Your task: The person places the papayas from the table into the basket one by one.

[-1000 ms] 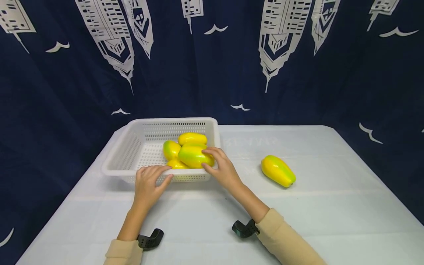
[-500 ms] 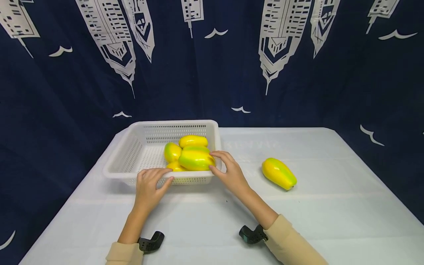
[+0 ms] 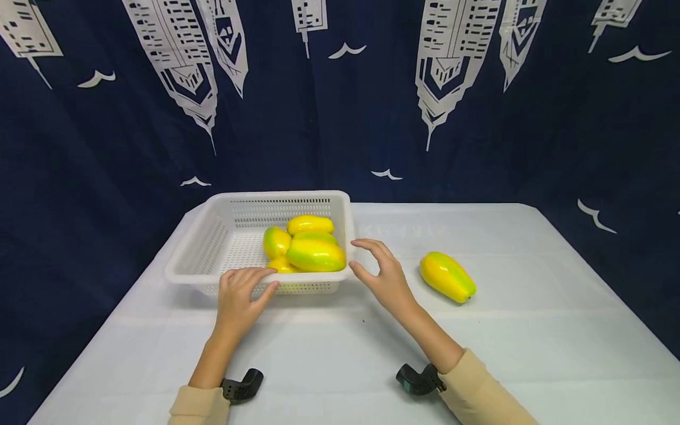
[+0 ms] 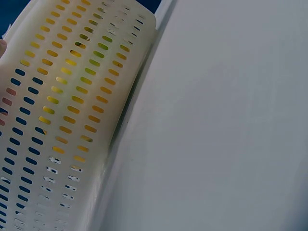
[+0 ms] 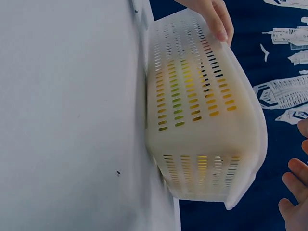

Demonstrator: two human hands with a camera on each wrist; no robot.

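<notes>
A white plastic basket with slotted walls stands left of centre in the head view. Several yellow-green papayas lie heaped in its right half, the front one a large papaya. My left hand grips the front rim, fingers over the edge and thumb on the outer wall; the right wrist view also shows this left hand at the rim. Just off the basket's right front corner is my right hand, fingers apart and holding nothing. Another papaya lies on the table to its right.
A white cloth covers the table. Behind it hangs a dark blue curtain with white building and bird prints. Each wrist wears a black camera mount, such as the right mount. The basket stands near the table's left rear side.
My right hand has let go of the front papaya in the basket and drawn away to the right, past the rim. The left hand stays on the rim.
</notes>
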